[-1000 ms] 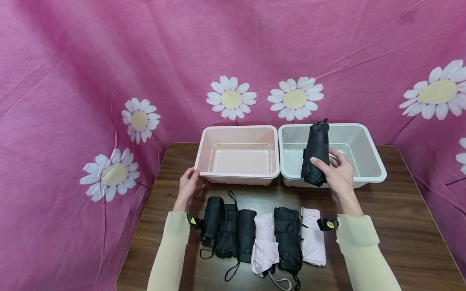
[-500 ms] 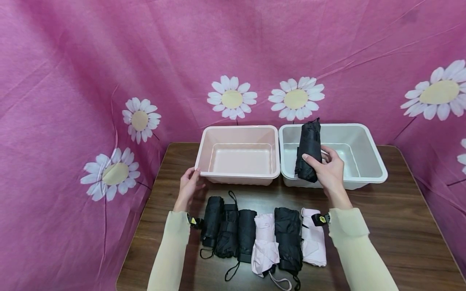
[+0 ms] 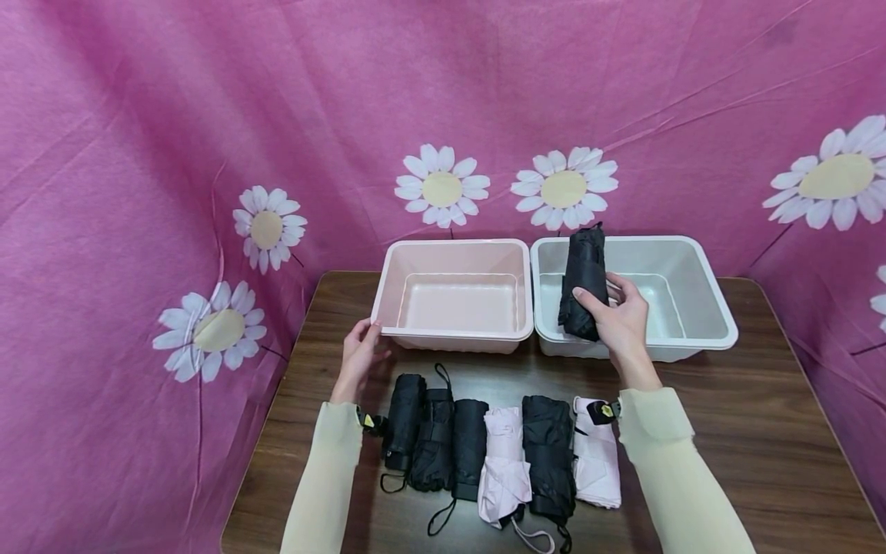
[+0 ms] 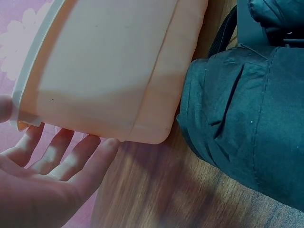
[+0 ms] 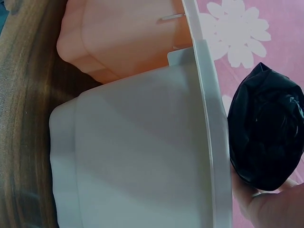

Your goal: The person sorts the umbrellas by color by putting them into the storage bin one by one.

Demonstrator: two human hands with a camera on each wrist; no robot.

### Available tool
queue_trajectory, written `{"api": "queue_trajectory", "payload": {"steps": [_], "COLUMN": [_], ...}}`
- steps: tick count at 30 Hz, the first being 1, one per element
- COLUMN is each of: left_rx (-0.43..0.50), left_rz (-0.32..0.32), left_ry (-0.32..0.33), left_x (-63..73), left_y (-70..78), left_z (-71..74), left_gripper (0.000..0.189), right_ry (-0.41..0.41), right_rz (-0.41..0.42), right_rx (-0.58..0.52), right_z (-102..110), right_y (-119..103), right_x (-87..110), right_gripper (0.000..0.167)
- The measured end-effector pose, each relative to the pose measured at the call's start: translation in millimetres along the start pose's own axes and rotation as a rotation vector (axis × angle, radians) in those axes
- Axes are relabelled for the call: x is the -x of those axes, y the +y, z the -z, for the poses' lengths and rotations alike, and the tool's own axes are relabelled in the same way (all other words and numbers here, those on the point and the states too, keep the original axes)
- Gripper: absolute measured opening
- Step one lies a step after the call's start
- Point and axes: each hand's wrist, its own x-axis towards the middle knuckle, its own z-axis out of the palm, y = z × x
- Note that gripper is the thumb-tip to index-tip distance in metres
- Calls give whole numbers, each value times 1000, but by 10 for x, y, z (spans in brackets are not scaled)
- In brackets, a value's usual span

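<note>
In the head view my right hand (image 3: 621,317) grips a folded black umbrella (image 3: 584,285), thumb across its near side. It is held at a slant over the left part of the white bin (image 3: 701,338). The right wrist view shows the rounded end of that umbrella (image 5: 267,133) beside the bin's rim. My left hand (image 3: 358,355) pinches the front left corner of the pink bin (image 3: 453,335). Seen from the left wrist, the thumb is at the rim and the fingers (image 4: 85,154) lie against the outer wall.
A row of folded umbrellas lies in front of the bins on the wooden table (image 3: 754,431): several black ones, such as the leftmost umbrella (image 3: 404,423), and two pale pink, one a pale umbrella (image 3: 504,462) mid-row. A pink daisy-print cloth (image 3: 332,100) hangs behind.
My right hand has carried the black umbrella leftward and slightly away from me over the white bin. The left hand stays at the pink bin's corner.
</note>
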Motion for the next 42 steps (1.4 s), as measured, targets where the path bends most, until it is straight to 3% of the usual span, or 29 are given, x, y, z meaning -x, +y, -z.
{"api": "queue_trajectory", "payload": {"steps": [12, 25, 31, 36, 42], "left_rx": [-8, -22, -28, -10, -20], "left_rz": [-7, 10, 37, 34, 15], "left_ry": [7, 4, -11, -24, -2], "left_x": [22, 27, -1, 3, 17], "left_y": [5, 41, 35, 31, 23], "left_z": [-11, -10, 11, 15, 2], "left_gripper": [35, 37, 40, 42, 39], "right_ry": [19, 115, 140, 124, 123], "right_rz": [35, -28, 12, 11, 38], "right_rx": [54, -175, -236, -265, -460], "right_z": [-26, 71, 108, 190, 346], "right_y": [-6, 61, 41, -6, -86], "right_x": [8, -13, 9, 102, 288], "right_gripper": [62, 52, 49, 46, 33]}}
